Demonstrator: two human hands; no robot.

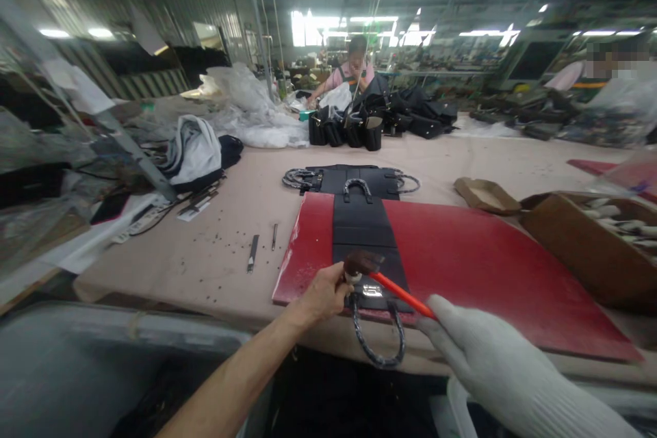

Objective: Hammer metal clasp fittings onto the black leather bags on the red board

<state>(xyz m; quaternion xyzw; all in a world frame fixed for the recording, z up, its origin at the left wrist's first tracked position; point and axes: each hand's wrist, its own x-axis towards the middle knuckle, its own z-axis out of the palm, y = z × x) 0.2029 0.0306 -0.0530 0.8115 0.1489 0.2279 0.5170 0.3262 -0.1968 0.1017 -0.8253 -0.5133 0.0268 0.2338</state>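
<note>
A black bag panel (367, 226) lies across a red board (472, 253), with a wrapped handle loop (378, 358) hanging over the table's front edge. My bare left hand (330, 293) pinches a small pale piece (353, 278) upright on the panel, left of a silver metal plate (372, 291). In my gloved right hand (456, 328) is a hammer (403, 293), gripped by its orange handle. The dark hammer head is over the pale piece; whether they touch is unclear.
A punch (274, 237) and a flat blade (252, 254) lie left of the board. More panels (354, 180) lie behind it. At right stands a cardboard box (590, 246) of pale pieces. Black bags (354, 126) and a person (349, 72) are across the table (246, 181).
</note>
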